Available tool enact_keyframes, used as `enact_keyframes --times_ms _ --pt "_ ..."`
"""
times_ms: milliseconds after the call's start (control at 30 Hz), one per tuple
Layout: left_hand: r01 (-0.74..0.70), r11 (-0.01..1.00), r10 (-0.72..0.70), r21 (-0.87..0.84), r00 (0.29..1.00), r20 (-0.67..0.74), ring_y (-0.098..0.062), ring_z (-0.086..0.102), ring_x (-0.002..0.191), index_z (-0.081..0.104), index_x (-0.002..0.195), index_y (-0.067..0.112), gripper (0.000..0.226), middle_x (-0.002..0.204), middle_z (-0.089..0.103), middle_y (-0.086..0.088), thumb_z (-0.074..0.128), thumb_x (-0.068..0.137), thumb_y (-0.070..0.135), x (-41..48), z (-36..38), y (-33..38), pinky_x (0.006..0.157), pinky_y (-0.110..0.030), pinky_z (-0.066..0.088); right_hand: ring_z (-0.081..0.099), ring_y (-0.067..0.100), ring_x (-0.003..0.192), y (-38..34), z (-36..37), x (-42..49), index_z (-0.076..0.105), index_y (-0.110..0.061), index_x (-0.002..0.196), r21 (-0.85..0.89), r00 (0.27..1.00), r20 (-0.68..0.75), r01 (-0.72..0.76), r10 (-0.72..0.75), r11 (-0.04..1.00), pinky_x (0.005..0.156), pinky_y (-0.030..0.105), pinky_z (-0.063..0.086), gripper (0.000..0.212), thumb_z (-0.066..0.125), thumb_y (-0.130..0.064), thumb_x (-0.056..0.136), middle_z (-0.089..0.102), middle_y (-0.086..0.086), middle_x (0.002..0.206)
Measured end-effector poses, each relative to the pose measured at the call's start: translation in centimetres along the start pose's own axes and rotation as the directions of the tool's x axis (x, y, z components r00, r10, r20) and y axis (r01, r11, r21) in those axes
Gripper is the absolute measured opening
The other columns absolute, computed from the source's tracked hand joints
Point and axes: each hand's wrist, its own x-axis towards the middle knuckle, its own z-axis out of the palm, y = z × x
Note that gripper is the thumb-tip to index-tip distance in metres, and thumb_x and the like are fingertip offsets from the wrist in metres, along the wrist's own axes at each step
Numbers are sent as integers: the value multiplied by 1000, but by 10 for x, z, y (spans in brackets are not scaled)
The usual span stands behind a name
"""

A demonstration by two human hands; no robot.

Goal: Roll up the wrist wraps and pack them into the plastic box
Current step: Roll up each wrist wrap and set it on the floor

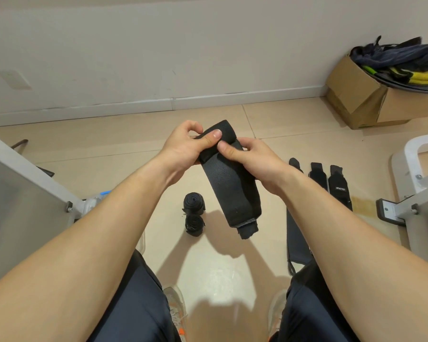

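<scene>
At the left edge of the frame a grey metal panel (22, 193) slants down, and just past its lower corner, peeking from behind the left forearm, sits something clear with a blue part (101, 197); it may be the plastic box, but too little shows to be sure. Left of centre on the tiled floor (208, 267) two rolled wrist wraps (194, 215) lie touching, one above the other. Above them, at the middle of the frame, the left hand (183, 146) grips the upper end of a black wrist wrap (229, 183), its thumb pressed flat across the folded top and its fingers curled behind. The right hand (252, 159) meets it there, thumb pinching the fold from the other side. The rest of the wrap hangs free, slanting down to the right, its grey end clear of the floor. Right of centre, three unrolled wrist wraps (331, 186) lie flat side by side on the floor, partly hidden by the right forearm. In the upper right corner a cardboard box (361, 99) holds dark and yellow gear. At the right edge stands a white metal frame (415, 174).
</scene>
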Motion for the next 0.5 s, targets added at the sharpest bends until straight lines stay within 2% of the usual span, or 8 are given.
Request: enact_keyframes --times_ms 133,200,267,333,433,500 --pt "10 994 -8 113 1000 -23 -15 66 73 49 104 20 30 86 64 -2 76 90 22 0 -5 1 76 -40 57 76 25 95 0 -5 2 70 -11 119 -96 998 44 -49 53 994 88 38 60 33 80 -15 87 78 9 105" --pt "-52 980 58 192 998 -25 -15 65 79 50 108 23 34 93 61 -2 78 89 22 1 -6 1 80 -41 57 75 24 88 -1 -4 3 70 -7 116 -49 999 14 -43 44 998 83 39 60 28 76 -9 89 77 11 102" --pt "-174 916 200 360 979 -36 -12 61 88 52 115 24 40 100 59 2 80 87 24 3 -2 1 83 -27 52 73 21 82 -3 -4 5 71 -4 111 24 1000 -15 -12 13 1000 76 34 59 22 74 -5 90 76 9 95" --pt "-262 825 323 502 946 -38 -9 59 92 56 119 23 41 102 59 8 80 86 25 3 4 2 78 -16 45 72 19 76 -3 -3 8 72 -4 105 76 999 -34 18 -16 997 71 30 58 15 72 -2 90 75 8 90" --pt "-312 760 385 570 923 -9 -12 60 88 58 114 23 37 98 61 11 79 84 23 1 12 2 74 -21 44 70 20 74 -3 -2 7 71 1 105 106 999 -43 17 -13 994 69 29 57 14 69 1 92 73 12 89" --pt "-313 761 381 569 925 -1 -7 58 82 56 109 22 36 93 59 13 81 82 20 0 15 1 71 -19 44 70 22 76 -3 -2 5 71 2 102 113 999 -50 4 1 994 70 30 56 12 65 2 92 72 13 88"
